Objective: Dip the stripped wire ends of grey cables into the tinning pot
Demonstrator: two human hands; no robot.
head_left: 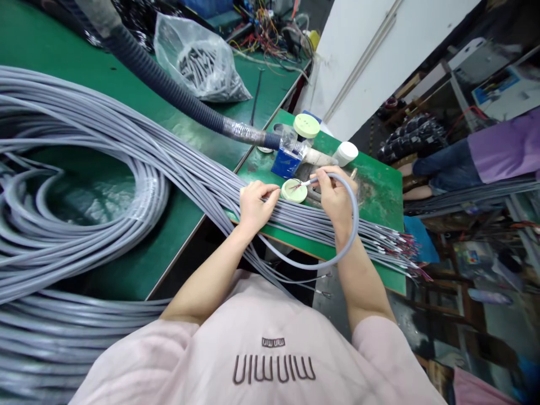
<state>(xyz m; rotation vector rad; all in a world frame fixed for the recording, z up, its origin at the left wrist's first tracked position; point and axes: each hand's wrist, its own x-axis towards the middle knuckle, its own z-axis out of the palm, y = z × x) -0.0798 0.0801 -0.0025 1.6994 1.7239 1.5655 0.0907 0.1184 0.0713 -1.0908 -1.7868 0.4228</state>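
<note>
My right hand (336, 198) pinches a grey cable (353, 225) close to its stripped end. The cable loops round outside my right wrist and back under the bundle. Its thin bare wires (297, 186) fan out over a small round pale-green tub (294, 192); I cannot tell if they touch what is in it. My left hand (257, 207) rests by the bundle of grey cables (304, 219), left of the tub. Its thumb and forefinger are pressed together, and whatever may be between them is too small to make out.
A ribbed dark hose (169, 84) crosses above the green table (371, 197) to a blue box (287, 162). Nearby stand a pale-green-lidded jar (306, 126) and a white jar (346, 153). Coiled cables (143, 197) lie left; a bag of cable pieces (202, 62) sits behind. Another person (485, 152) is at right.
</note>
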